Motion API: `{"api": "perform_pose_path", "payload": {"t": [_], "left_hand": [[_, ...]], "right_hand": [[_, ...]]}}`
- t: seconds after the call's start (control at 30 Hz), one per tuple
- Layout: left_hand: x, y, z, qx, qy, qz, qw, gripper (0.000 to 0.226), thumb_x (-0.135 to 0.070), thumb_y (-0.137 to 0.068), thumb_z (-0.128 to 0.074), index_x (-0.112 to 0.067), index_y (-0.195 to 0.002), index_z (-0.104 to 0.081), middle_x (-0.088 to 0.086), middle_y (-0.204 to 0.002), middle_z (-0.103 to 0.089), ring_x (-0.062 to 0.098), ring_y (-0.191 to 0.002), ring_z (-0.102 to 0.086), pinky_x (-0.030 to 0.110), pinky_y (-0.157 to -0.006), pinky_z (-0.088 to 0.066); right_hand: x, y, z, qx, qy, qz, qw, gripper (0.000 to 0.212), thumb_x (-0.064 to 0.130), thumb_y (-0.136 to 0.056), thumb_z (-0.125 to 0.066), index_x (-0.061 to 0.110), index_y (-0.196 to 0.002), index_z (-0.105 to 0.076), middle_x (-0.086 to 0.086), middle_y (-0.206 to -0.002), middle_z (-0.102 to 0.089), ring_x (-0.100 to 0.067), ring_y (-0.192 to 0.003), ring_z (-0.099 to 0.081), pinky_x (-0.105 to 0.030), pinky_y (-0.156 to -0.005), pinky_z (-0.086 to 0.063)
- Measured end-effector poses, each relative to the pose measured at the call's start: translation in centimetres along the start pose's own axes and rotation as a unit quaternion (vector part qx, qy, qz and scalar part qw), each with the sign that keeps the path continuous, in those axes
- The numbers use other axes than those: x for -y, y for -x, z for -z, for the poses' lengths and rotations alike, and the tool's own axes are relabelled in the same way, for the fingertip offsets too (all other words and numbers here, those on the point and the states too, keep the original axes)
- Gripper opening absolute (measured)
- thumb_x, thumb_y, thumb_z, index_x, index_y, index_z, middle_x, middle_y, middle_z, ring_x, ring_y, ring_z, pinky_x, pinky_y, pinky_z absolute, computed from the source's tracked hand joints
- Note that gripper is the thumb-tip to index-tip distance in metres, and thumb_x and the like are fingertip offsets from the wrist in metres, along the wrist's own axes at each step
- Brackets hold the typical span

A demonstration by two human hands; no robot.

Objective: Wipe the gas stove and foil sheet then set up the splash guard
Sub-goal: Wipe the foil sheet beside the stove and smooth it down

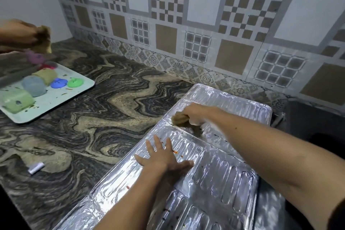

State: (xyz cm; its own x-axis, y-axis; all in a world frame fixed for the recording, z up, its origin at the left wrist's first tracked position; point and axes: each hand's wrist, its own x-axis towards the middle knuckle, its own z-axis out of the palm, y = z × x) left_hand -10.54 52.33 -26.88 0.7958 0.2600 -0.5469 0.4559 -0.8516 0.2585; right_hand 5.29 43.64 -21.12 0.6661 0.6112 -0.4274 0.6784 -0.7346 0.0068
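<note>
A ribbed silver foil splash guard [220, 179] lies flat on the marbled counter, folded panels spread toward the tiled wall, with small red and dark specks on it. My left hand [164, 157] presses flat on its middle panel, fingers spread. My right hand [196, 114] grips a tan cloth [180, 118] and holds it against the far panel near the fold. The gas stove is not visible.
A pale tray [78, 89] with coloured lumps of dough sits at the left of the counter [104, 117]; another person's hand [24, 35] holds something brown above it. A small white roll [36, 167] lies near the counter's front. A dark recess [315, 123] lies right of the foil.
</note>
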Motion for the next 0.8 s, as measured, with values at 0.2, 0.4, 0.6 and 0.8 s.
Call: {"api": "perform_pose_path", "payload": {"t": [0.2,0.4,0.6,0.8], "left_hand": [[0.3,0.1,0.1,0.002,0.002,-0.005,1.0,0.119,-0.088,-0.065,-0.046,-0.031,-0.151,0.013,0.005,-0.156,0.031,0.036,-0.144,0.025,0.078,-0.102,0.003],[0.1,0.3,0.0,-0.015,0.0,-0.006,1.0,0.121,-0.089,-0.063,-0.047,-0.03,-0.152,0.012,0.005,-0.157,0.029,0.036,-0.144,0.023,0.078,-0.102,0.001],[0.1,0.3,-0.1,-0.016,-0.004,-0.004,1.0,0.121,-0.089,-0.063,-0.048,-0.031,-0.152,0.011,0.005,-0.157,0.028,0.035,-0.144,0.023,0.077,-0.103,0.001],[0.1,0.0,-0.2,-0.012,-0.005,-0.002,1.0,0.121,-0.089,-0.063,-0.046,-0.031,-0.152,0.012,0.005,-0.157,0.028,0.035,-0.144,0.025,0.078,-0.102,0.002]], "right_hand": [[-3.1,5.2,1.5,0.207,0.159,-0.149,0.954,0.036,0.009,-0.091,-0.05,0.012,-0.126,-0.059,-0.008,-0.134,-0.055,-0.024,-0.097,-0.054,-0.033,-0.092,-0.046],[-3.1,6.2,4.4,0.202,0.089,-0.205,0.954,0.026,0.014,-0.087,-0.062,0.008,-0.112,-0.067,-0.007,-0.109,-0.071,-0.023,-0.102,-0.063,-0.03,-0.08,-0.049],[0.0,2.0,2.1,-0.004,-0.008,-0.044,0.999,0.022,0.004,-0.081,-0.054,0.023,-0.09,-0.06,-0.002,-0.089,-0.063,-0.023,-0.084,-0.061,-0.039,-0.082,-0.052],[-1.3,3.3,0.7,0.113,0.073,-0.039,0.99,0.029,0.005,-0.078,-0.05,0.028,-0.093,-0.058,0.007,-0.076,-0.055,-0.023,-0.079,-0.057,-0.037,-0.077,-0.052]]}}
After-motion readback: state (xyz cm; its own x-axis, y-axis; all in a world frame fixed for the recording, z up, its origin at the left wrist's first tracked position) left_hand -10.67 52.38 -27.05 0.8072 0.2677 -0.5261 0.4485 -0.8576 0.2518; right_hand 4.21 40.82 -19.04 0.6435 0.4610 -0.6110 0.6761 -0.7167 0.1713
